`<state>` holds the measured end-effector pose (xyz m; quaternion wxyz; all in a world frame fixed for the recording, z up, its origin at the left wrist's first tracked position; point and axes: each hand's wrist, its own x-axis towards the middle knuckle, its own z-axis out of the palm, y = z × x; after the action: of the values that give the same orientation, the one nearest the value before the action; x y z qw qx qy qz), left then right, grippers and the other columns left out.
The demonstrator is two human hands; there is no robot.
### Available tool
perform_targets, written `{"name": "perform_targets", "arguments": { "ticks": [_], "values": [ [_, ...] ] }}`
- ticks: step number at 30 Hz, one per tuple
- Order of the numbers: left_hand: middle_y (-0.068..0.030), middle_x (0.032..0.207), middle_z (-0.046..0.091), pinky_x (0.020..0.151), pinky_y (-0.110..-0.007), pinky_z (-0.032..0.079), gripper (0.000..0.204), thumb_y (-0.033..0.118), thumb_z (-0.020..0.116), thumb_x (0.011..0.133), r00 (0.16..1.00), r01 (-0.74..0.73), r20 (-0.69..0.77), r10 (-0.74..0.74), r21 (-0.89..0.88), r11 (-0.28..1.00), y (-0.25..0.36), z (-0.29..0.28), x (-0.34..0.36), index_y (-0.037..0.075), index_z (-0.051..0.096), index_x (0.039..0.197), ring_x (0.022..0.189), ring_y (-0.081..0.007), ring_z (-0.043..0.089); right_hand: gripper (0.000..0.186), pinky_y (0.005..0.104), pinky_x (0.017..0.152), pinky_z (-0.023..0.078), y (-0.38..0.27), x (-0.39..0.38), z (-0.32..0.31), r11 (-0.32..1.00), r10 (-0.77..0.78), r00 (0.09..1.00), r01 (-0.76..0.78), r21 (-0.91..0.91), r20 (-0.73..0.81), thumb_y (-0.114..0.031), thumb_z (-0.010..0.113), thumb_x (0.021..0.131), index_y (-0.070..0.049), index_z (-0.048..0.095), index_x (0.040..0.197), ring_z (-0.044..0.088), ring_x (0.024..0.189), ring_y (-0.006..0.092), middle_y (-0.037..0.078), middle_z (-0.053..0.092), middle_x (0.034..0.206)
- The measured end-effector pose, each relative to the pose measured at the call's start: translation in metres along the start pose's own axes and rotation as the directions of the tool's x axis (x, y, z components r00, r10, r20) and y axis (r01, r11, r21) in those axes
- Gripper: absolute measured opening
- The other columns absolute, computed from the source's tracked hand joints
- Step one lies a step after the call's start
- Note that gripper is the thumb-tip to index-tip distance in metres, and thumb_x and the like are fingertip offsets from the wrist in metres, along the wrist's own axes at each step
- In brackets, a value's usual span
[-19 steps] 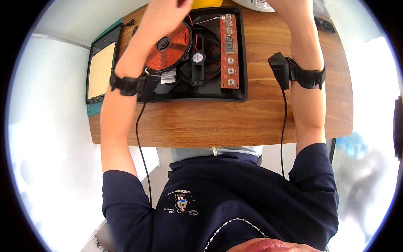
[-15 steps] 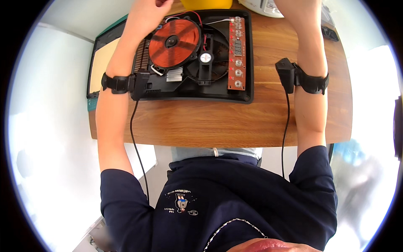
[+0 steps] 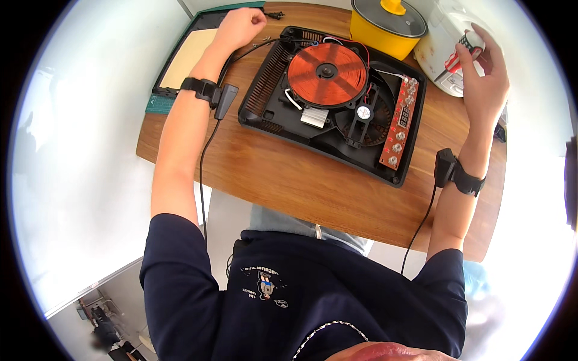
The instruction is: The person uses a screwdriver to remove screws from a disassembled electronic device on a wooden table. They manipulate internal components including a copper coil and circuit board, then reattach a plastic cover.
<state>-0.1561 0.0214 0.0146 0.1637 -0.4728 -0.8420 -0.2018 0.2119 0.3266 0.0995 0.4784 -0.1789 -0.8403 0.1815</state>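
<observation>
My left hand (image 3: 244, 27) is closed above the far left of the table, its fingertips pressed together; whatever they hold, if anything, is hidden. A few small screws (image 3: 265, 40) lie just beside it. At the far right, my right hand (image 3: 486, 75) is raised with its fingers around a red, white and black tool handle (image 3: 456, 60), which looks like a screwdriver's. Between my arms sits the opened black base of an induction cooker (image 3: 271, 123). Inside are a copper coil (image 3: 307, 75), a fan (image 3: 376, 129), a silver heat sink (image 3: 314, 117) and a brown button board (image 3: 394, 141).
A dark-framed panel with a cream face (image 3: 189, 60) lies on a green mat (image 3: 158, 104) at the left. Near it is a black power plug (image 3: 274, 15). Behind the base stand a yellow pot (image 3: 382, 42) with a glass lid and a white appliance (image 3: 430, 51).
My view has turned, and more of the far table shows. Both hands are now in full view, the right one with the handle in it. The cooker base appears tilted and further right.
</observation>
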Motion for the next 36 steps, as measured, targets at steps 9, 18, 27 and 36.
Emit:
{"name": "perform_targets", "arguments": {
  "ticks": [9,18,27,36],
  "values": [
    [-0.0132,0.096,0.077,0.084,-0.044,0.058,0.015,0.014,0.072,0.088,0.970,0.108,0.209,-0.125,0.092,0.990,-0.036,0.029,-0.014,0.007,0.080,0.098,0.093,-0.0332,0.073,0.042,0.0296,0.091,0.054,-0.003,-0.001,0.004,0.997,0.028,0.998,-0.031,0.071,0.047,-0.021,0.078,0.092,-0.019,0.071,0.133,0.071,0.098,0.0127,0.001,0.066,0.090],
    [-0.0142,0.095,0.077,0.085,-0.043,0.058,0.014,0.012,0.072,0.088,0.974,0.062,0.215,-0.075,0.067,0.996,-0.030,0.036,-0.009,0.006,0.080,0.098,0.092,-0.0335,0.073,0.042,0.0299,0.091,0.054,0.000,-0.001,0.003,0.999,0.012,1.000,-0.013,0.045,0.027,-0.024,0.078,0.093,-0.019,0.071,0.134,0.071,0.098,0.0133,0.001,0.068,0.093],
    [-0.0125,0.099,0.074,0.087,-0.043,0.056,0.017,0.019,0.072,0.089,0.996,0.039,0.079,-0.047,0.096,0.995,-0.027,0.023,-0.004,0.008,0.079,0.100,0.095,-0.0338,0.071,0.042,0.0291,0.091,0.053,-0.002,-0.002,0.000,0.992,0.037,0.998,-0.041,0.117,0.043,-0.020,0.078,0.092,-0.018,0.071,0.134,0.070,0.099,0.0122,0.000,0.065,0.090],
    [-0.0049,0.093,0.068,0.076,-0.034,0.054,0.012,0.015,0.072,0.093,0.990,-0.138,-0.062,0.126,-0.271,0.953,0.137,-0.028,-0.006,0.007,0.076,0.101,0.082,-0.0228,0.067,0.045,0.0324,0.096,0.055,-0.039,0.006,-0.017,0.978,0.062,0.998,-0.064,0.196,0.016,0.004,0.071,0.086,-0.003,0.065,0.130,0.070,0.106,0.0193,0.011,0.072,0.115]
  ]
}}
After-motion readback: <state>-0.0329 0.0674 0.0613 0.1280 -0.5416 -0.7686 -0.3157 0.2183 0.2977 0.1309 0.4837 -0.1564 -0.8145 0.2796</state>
